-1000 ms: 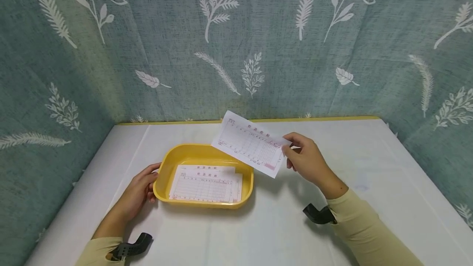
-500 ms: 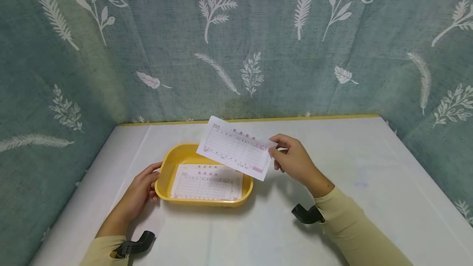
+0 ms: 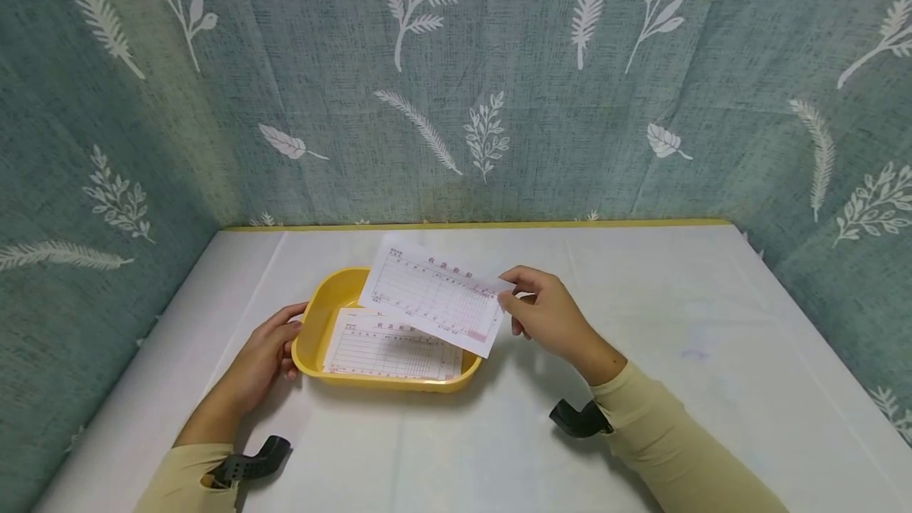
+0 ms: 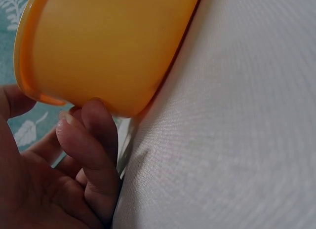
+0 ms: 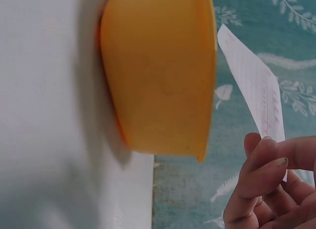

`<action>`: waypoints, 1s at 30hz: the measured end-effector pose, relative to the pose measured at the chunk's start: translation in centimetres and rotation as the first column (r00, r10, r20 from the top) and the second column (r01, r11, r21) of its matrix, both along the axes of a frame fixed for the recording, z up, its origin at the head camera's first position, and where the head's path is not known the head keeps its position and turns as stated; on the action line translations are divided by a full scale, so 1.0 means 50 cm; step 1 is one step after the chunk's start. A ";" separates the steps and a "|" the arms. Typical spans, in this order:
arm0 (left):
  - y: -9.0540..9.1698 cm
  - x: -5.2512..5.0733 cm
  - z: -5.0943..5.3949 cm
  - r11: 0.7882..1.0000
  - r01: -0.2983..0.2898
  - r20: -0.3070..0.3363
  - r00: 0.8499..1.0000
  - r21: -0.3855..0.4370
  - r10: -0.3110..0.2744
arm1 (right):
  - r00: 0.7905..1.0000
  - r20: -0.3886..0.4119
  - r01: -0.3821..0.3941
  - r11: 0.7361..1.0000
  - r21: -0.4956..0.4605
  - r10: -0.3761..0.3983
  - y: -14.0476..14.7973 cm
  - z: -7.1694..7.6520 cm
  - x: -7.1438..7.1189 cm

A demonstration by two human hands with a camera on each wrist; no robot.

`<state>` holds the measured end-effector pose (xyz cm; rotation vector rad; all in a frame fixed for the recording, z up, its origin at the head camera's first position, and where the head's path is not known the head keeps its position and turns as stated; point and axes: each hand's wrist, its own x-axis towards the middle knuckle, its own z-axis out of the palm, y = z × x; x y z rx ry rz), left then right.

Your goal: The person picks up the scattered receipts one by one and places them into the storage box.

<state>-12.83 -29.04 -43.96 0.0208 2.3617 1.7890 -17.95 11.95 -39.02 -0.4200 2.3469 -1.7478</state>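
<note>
My right hand (image 3: 549, 319) pinches the right end of a printed receipt slip (image 3: 435, 291) between thumb and fingers. Tilted, the slip hangs above a yellow plastic basin (image 3: 388, 384) and covers part of its right side. Inside the basin lie several similar receipt slips (image 3: 370, 343), overlapping. At the basin's left end my left hand (image 3: 260, 362) holds the rim; in the left wrist view its curled fingers (image 4: 84, 140) touch the outer wall. From the right wrist, the held slip shows nearly edge-on beyond the basin's rim.
The basin stands on a white-covered table (image 3: 442, 450) with a yellow strip (image 3: 641, 223) along its back edge. Behind and at both sides hangs a green cloth (image 3: 321, 101) with white leaf prints. Each wrist wears a black curved mount (image 3: 252, 461).
My right hand has moved left with the receipt slip, bringing it from beside the basin's right end to over it. The left hand stays at the rim.
</note>
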 end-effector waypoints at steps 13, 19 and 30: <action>-0.001 -0.001 0.001 1.000 0.005 0.020 1.000 0.004 -0.005 | 1.000 0.004 -0.006 0.999 0.044 0.006 -0.017 -0.019 0.006; -0.001 0.006 -0.006 1.000 -0.016 0.035 0.999 -0.003 0.016 | 0.999 0.015 -0.031 0.997 0.071 0.031 -0.032 -0.034 0.009; 0.003 0.000 0.003 0.999 -0.022 0.035 0.999 -0.033 0.024 | 0.999 -0.039 -0.030 0.988 0.151 0.036 -0.054 -0.022 -0.004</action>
